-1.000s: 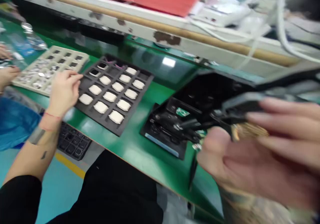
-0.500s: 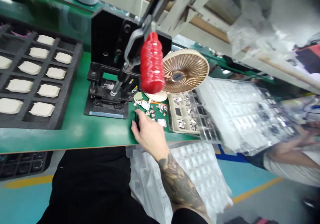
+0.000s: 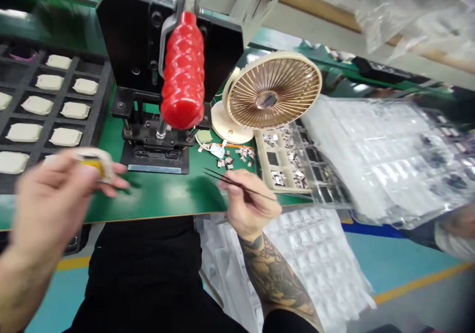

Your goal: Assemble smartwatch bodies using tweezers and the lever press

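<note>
- Nearest is the left hand (image 3: pixel 55 194), a bit blurry. It holds a small white part (image 3: pixel 106 164) with a yellow patch between thumb and fingers, up above the desk (image 3: pixel 174 199).
- Half a second ago this hand was out of the picture. Now it is here with the white part, so I think both hands are busy with the work.
- The right hand (image 3: pixel 252 199) pinches thin dark tweezers (image 3: pixel 227 178). It was down at the desk before; now the tweezers point left, toward the white part. Their tips are a little apart, and I see nothing between them. They do not touch the part.
- On the left, a dark foam tray (image 3: pixel 101 108) has white cases (image 3: pixel 66 137) in its slots.
- Behind the hands stands a black press (image 3: pixel 122 31) with a fat red handle (image 3: pixel 183 75).
- To its right, tiny bits (image 3: pixel 245 152) lie on the desk.
- Past those is a round cream fan (image 3: pixel 274 93).
</note>
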`<state>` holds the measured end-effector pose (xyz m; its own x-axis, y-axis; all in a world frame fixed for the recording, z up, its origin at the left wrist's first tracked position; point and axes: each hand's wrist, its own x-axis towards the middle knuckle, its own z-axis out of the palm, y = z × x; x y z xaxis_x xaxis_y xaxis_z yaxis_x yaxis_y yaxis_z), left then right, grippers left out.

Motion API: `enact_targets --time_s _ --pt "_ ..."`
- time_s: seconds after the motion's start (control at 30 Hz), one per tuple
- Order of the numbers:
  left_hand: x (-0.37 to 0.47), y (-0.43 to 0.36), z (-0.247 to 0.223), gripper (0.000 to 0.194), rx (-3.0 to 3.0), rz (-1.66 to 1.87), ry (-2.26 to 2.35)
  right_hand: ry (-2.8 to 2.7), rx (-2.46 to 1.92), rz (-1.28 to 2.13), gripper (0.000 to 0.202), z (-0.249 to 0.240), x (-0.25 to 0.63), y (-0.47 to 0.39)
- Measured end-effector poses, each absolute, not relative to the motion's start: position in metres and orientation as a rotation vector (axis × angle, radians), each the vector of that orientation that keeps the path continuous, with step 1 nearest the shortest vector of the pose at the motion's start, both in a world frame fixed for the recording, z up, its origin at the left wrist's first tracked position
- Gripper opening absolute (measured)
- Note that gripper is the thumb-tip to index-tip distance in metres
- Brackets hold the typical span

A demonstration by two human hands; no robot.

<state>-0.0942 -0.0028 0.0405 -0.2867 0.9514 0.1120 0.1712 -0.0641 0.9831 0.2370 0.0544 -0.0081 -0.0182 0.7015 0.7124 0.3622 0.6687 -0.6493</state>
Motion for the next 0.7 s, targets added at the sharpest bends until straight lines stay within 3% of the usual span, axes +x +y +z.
enact_targets --time_s 0.2,0.3,0.53,0.7 --pt "0.006 0.002 -0.005 0.029 0.966 1.314 1.149 -1.378 -0.849 0.545 0.012 0.006 0.201 0.052" --pt "0.009 0.003 -0.011 0.027 0.974 1.327 1.19 -1.485 -0.821 0.644 0.005 0.002 0.193 0.044" --pt "0.003 0.0 -0.006 0.024 0.964 1.287 1.168 -1.597 -0.786 0.537 0.016 -0.016 0.188 0.037" --pt "0.004 0.002 -0.006 0.022 0.961 1.313 1.133 -1.537 -0.772 0.666 0.017 -0.014 0.181 0.04"
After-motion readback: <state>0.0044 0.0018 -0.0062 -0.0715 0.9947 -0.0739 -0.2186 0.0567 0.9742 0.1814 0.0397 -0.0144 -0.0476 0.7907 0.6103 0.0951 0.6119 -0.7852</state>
